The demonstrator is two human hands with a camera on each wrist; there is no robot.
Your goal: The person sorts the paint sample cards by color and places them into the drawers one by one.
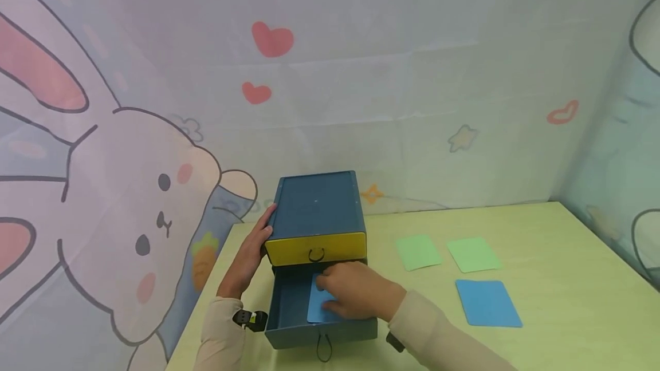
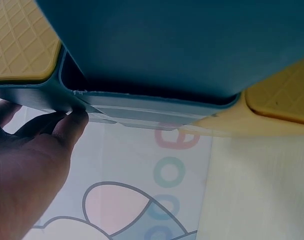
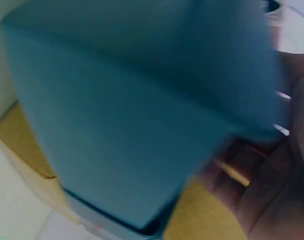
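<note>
A dark blue drawer box (image 1: 317,205) with a yellow upper drawer front (image 1: 317,248) stands on the table. Its lower drawer (image 1: 294,301) is pulled out, with a blue card (image 1: 318,306) lying inside. The left hand (image 1: 251,255) rests along the box's left side; the left wrist view shows its fingertips (image 2: 74,125) against the casing. Reaching into the lower drawer, the right hand (image 1: 358,289) is over the card, thumb and forefinger apart. In the right wrist view the blurred drawer wall (image 3: 116,125) hides part of the right hand (image 3: 272,185).
To the right of the box, two green cards (image 1: 419,252) and another blue card (image 1: 488,303) lie on the pale table (image 1: 562,279). A cloth backdrop (image 1: 412,102) with cartoon prints hangs behind. The lower drawer's loop pull (image 1: 324,349) hangs at its front.
</note>
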